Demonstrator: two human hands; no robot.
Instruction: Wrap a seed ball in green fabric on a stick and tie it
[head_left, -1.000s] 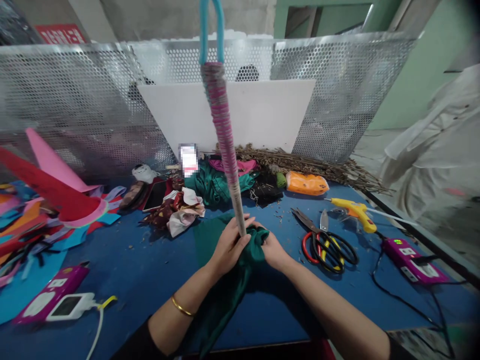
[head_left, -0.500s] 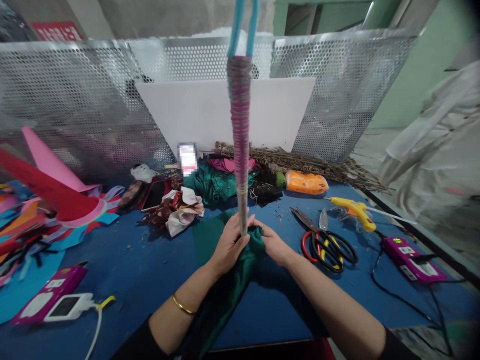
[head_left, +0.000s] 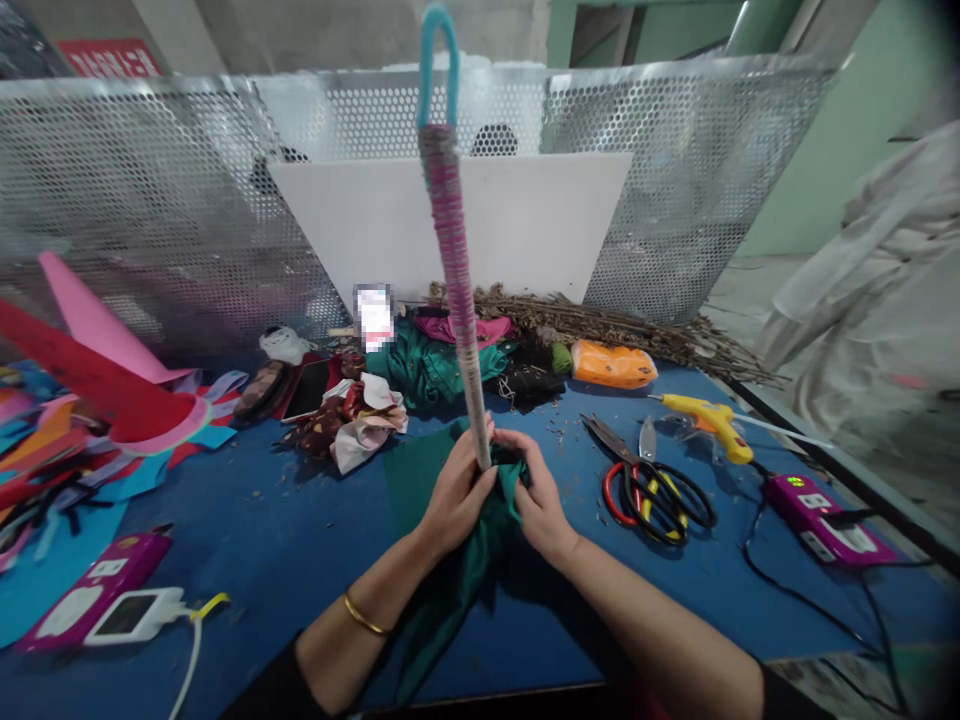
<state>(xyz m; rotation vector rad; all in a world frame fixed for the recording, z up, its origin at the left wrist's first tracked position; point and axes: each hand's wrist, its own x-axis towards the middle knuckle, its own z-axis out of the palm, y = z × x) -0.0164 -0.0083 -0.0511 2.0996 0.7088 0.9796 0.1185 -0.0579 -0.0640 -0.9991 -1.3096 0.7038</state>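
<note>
A long stick (head_left: 454, 245) wound with pink and grey cord, with a light blue loop (head_left: 438, 60) on top, stands up in front of me and leans a little left. My left hand (head_left: 459, 492) is closed around its lower end, thumb in front. Dark green satin cloth (head_left: 480, 560) is bunched at the stick's base and hangs down below my hands. On the right side, my right hand (head_left: 541, 497) pinches a fold of that cloth close to the stick. Its fingertips are partly hidden by the cloth.
To the right lie scissors (head_left: 622, 470), a yellow glue gun (head_left: 705, 415) and a purple power strip (head_left: 825, 525). Crumpled fabric scraps (head_left: 367, 425), an orange packet (head_left: 613, 364) and dried stalks (head_left: 645, 328) line the back. A red cone (head_left: 142, 405) and white power bank (head_left: 135, 615) sit left.
The stick's top has tilted to the left and its loop now shows whole. My right hand has its fingers more curled, with the fold of green cloth pulled slightly right.
</note>
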